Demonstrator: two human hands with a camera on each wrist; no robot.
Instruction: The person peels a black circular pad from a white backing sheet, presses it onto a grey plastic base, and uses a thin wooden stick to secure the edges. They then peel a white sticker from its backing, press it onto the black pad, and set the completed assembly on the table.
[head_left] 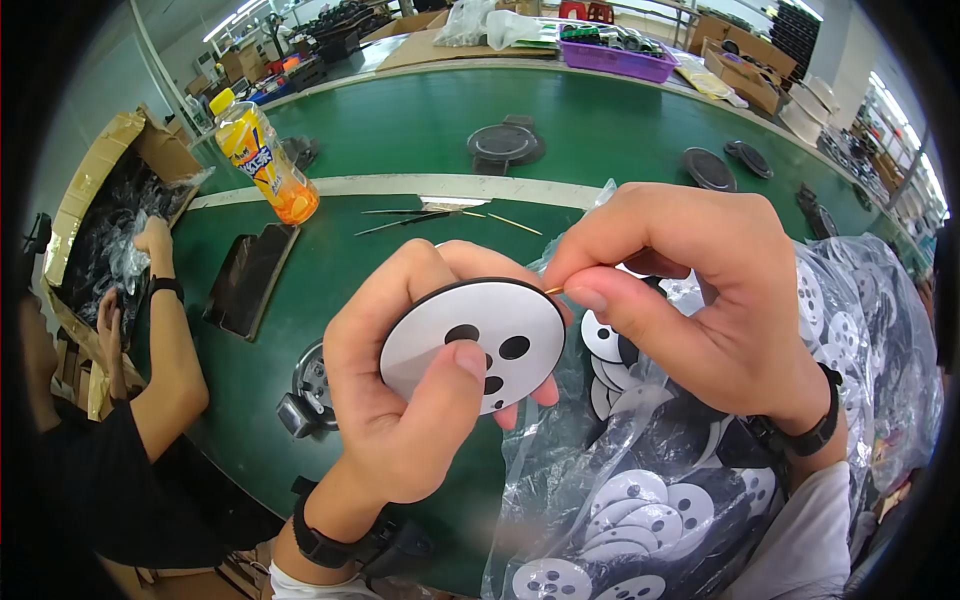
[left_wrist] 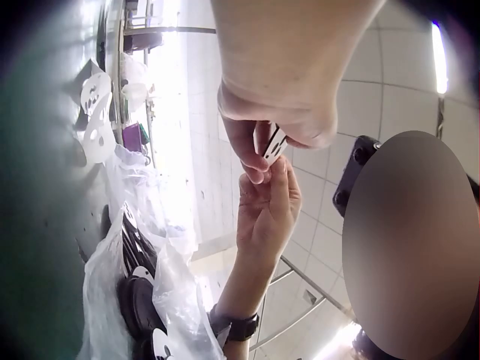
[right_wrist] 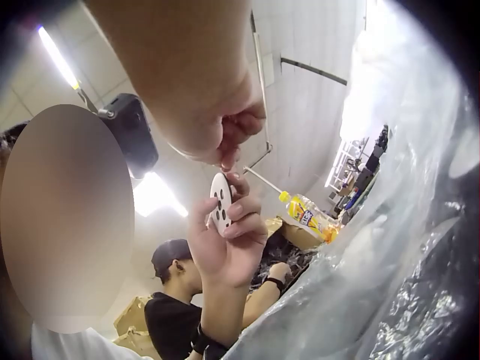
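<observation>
My left hand holds a round white disc with a black edge and several dark holes, thumb on its face and fingers behind. Between thumb and forefinger, my right hand pinches a thin orange-brown stick, whose end meets the disc's upper right rim. Most of that stick is hidden by the fingers. Seen nearly edge-on in the right wrist view, the disc stands upright in the left hand, with the right hand just above it.
A clear plastic bag of similar discs lies at the right. Tweezers and a thin stick lie beyond the hands. A drink bottle and a dark flat case stand left. Another person's arm reaches into a carton.
</observation>
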